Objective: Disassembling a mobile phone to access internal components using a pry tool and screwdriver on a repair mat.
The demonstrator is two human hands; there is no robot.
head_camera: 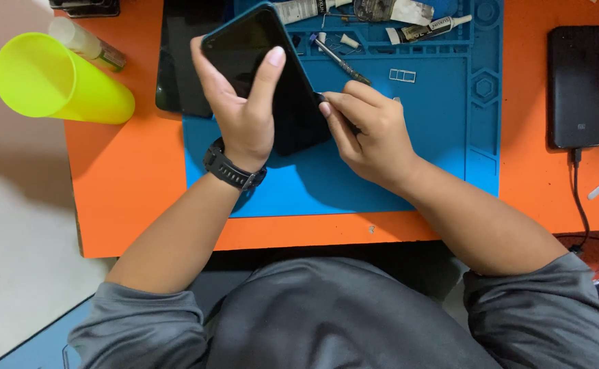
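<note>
1. Blue silicone covers the middle of the orange table (135,184): a repair mat (443,143) with moulded compartments along its far edge, and everything else is placed from it.
2. Over the mat's left half, the left hand (241,116) holds a dark smartphone (272,82) tilted up on edge, thumb and fingers clamped around its sides, one finger lying flat on the glass. A black watch (232,167) sits on that wrist.
3. The right hand (368,133), over the mat's centre, has its fingers pinched together on a thin dark tool (327,102) whose tip meets the phone's right edge (whether it is already in the seam cannot be told).
4. On the mat's far side lie a metal-tipped tool (337,58), adhesive tubes (426,29) and a small white tray part (402,75).
5. Left of the mat stand a dark flat panel (180,61) and a yellow-green cup (60,78) on its side; right of the mat lies a second black phone (574,85) on a cable.
6. Risks, as I judge them: the tool could slip off the edge and scratch the glass or jab the holding fingers if pushed too hard; levering steeply could crack the screen; a loosened one-handed grip could let the phone drop onto the mat.
</note>
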